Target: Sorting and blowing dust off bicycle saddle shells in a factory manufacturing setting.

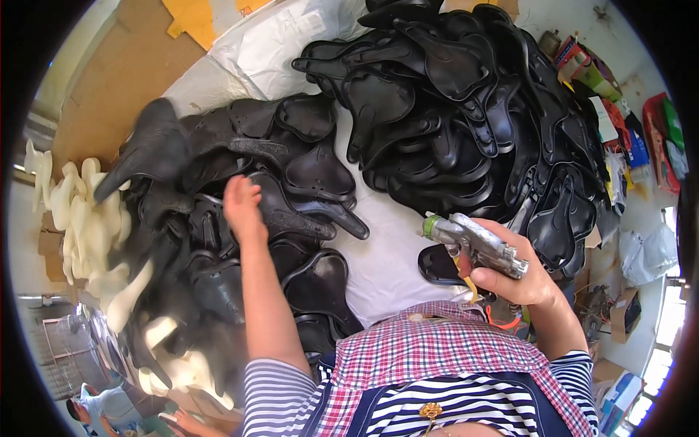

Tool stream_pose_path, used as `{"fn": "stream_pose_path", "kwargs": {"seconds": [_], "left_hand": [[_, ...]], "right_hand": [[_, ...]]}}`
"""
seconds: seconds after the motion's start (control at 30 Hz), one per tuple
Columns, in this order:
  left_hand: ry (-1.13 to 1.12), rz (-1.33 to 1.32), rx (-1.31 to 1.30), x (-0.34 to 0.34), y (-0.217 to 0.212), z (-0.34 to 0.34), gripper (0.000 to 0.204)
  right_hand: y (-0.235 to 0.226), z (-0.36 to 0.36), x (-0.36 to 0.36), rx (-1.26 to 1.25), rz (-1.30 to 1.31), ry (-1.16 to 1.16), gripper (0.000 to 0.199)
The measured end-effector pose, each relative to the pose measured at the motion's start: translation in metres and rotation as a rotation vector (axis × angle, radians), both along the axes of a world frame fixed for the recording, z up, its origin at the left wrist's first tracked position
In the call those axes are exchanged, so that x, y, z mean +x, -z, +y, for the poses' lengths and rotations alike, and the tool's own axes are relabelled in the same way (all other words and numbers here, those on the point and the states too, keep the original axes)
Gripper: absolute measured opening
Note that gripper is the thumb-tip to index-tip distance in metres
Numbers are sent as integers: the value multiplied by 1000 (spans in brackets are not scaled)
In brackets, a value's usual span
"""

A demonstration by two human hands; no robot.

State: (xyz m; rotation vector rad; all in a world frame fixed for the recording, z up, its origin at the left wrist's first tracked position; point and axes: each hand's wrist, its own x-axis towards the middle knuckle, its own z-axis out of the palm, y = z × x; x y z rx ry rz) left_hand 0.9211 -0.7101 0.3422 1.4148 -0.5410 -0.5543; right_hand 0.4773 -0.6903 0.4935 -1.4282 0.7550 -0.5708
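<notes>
My left hand [245,207] is raised over the left heap of black bicycle saddle shells [318,175], fingers apart and nothing in them. Up and left of it, a dark saddle-shaped piece [151,146] is smeared by motion, apart from the hand. In my right hand [520,266] is a metal spray gun [477,244] with a green ring at its front and a yellow hose [466,273] below. The gun points left, over the white sheet [382,251]. Just under it lies a single black saddle shell [439,264].
A taller heap of glossy black saddle shells [451,62] fills the far right. Cream saddle-shaped pieces [87,211] pile up on the left. Cardboard [124,80] lies at the far left. Another person [109,408] is at the lower left. Bags and boxes [648,255] line the right wall.
</notes>
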Motion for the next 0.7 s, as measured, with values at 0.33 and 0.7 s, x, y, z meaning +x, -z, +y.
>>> {"fn": "stream_pose_path", "kwargs": {"seconds": [0.33, 0.7], "left_hand": [[617, -1044, 1192, -28, 17, -112, 45], [321, 243, 420, -26, 2, 19, 22]], "right_hand": [[4, -5, 15, -59, 9, -28, 57], [-3, -1, 5, 15, -36, 31, 53]]}}
